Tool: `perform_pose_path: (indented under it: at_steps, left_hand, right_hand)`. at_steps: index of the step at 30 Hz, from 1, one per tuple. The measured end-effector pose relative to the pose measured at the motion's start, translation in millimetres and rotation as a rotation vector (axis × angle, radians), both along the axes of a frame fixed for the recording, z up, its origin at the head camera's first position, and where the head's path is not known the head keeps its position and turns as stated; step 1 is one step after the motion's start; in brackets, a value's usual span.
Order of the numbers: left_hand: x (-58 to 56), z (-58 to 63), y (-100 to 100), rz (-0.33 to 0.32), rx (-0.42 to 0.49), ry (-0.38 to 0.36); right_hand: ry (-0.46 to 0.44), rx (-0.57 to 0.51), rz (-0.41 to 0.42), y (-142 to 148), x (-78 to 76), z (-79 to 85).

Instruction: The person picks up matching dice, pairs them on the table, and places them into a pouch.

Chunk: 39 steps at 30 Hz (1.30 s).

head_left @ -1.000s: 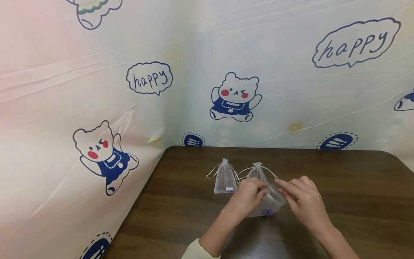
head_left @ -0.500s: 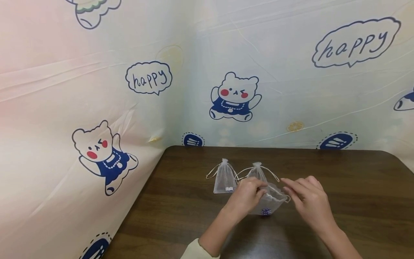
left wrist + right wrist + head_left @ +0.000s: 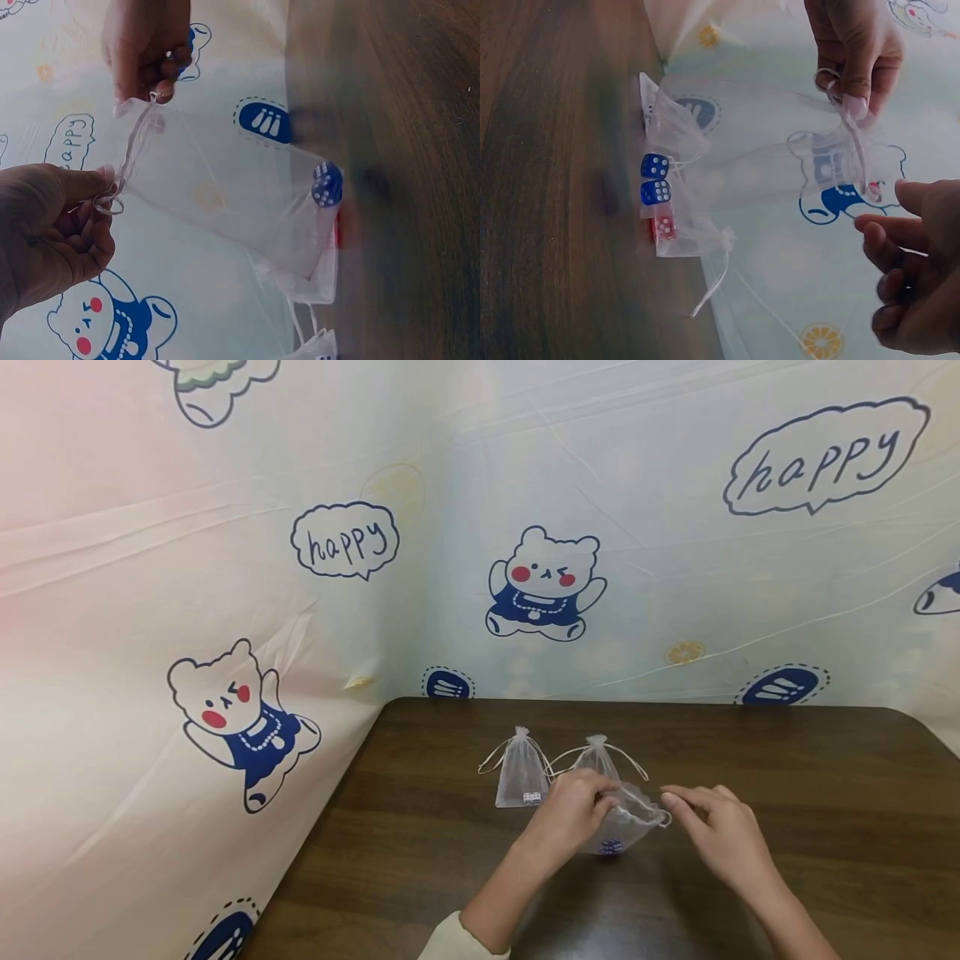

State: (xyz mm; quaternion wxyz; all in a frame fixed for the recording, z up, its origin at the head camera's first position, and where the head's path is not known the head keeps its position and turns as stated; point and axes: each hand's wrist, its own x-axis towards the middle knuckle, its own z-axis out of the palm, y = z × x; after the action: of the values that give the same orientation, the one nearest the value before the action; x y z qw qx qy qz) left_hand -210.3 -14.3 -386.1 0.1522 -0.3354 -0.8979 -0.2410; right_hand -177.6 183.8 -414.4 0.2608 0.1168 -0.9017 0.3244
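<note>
My left hand pinches the rim of a sheer white organza drawstring bag between thumb and index finger, with a small loop of cord beside the fingertips. The bag hangs with its mouth up and slack. At its bottom lie blue dice with white dots. My right hand is at the other end of the mouth, next to a cord loop. In the right wrist view its thumb and index finger stand apart, with nothing held between them.
Behind the held bag lies a cinched organza bag with a red die inside. Left of it another cinched bag holds white dice. All are on a dark wooden table before a cartoon-printed cloth.
My right hand has let go of the bag's mouth and moved slightly right and down. The mouth has sagged and the blue dice have shifted a little left. My left hand has barely moved.
</note>
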Motion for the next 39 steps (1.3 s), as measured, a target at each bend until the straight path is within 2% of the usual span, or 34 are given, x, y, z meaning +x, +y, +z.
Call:
perform_pose_path:
  at_steps: [7, 11, 19, 22, 34, 39]
  left_hand:
    - [-0.3, 0.6, 0.7, 0.004, -0.007, 0.008]
    - [-0.1, 1.1, 0.7, 0.003, -0.003, -0.001]
    - [-0.2, 0.3, 0.6, 0.01, 0.002, -0.032]
    - [-0.2, 0.1, 0.6, 0.008, 0.006, -0.039]
    - [0.1, 1.2, 0.0, 0.011, -0.001, -0.009]
    - [0.0, 0.7, -0.3, 0.004, 0.01, -0.014]
  right_hand:
    - [-0.324, -0.062, 0.064, 9.1, 0.1, 1.7]
    - [-0.433, -0.064, 0.121, 10.7, -0.6, 1.8]
    - [-0.429, -0.067, 0.145, 11.0, 0.5, 3.7]
    - [-0.452, -0.079, 0.156, 11.2, 1.2, 4.3]
    - [-0.491, -0.077, 0.215, 9.6, -0.7, 0.9]
    - [-0.467, -0.085, 0.209, 8.5, -1.4, 0.2]
